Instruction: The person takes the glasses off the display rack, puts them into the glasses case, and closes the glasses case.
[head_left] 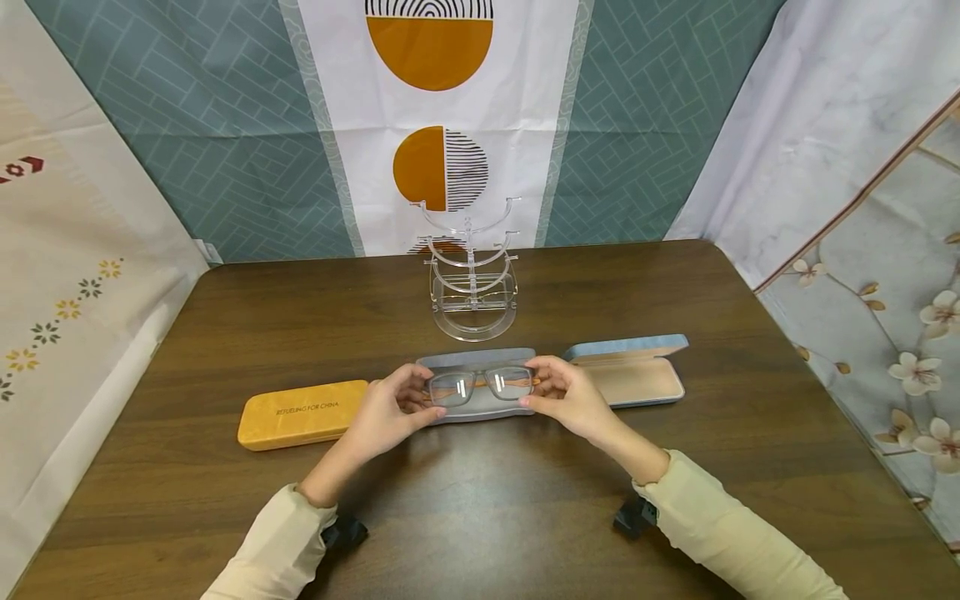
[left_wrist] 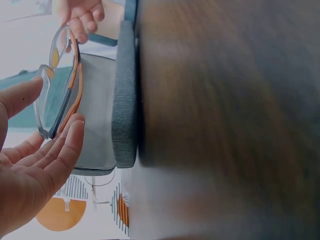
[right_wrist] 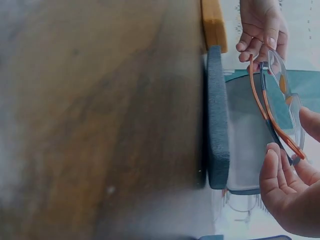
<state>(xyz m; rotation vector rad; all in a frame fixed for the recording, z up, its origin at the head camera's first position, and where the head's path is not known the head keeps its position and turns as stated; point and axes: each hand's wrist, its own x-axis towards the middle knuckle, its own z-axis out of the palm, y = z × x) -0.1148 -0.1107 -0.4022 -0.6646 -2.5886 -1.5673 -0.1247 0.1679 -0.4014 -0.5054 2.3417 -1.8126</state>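
A pair of eyeglasses [head_left: 452, 388] with a clear grey frame and folded orange temples is held level between both hands. My left hand [head_left: 393, 408] pinches its left end between thumb and fingers. At the opposite end, my right hand [head_left: 573, 396] grips the frame the same way. Right below the glasses, an open grey glasses case [head_left: 480, 414] lies on the table; its pale inside [left_wrist: 95, 100] shows in the left wrist view. Both wrist views show the orange temples [right_wrist: 256, 92] folded behind the lenses, above the case.
A closed yellow glasses case [head_left: 300, 414] lies beside the left hand. An open blue case [head_left: 637, 379] with a beige lining sits right of the grey one. Behind stands a clear tiered glasses rack [head_left: 474, 329], near the table's [head_left: 315, 300] back edge.
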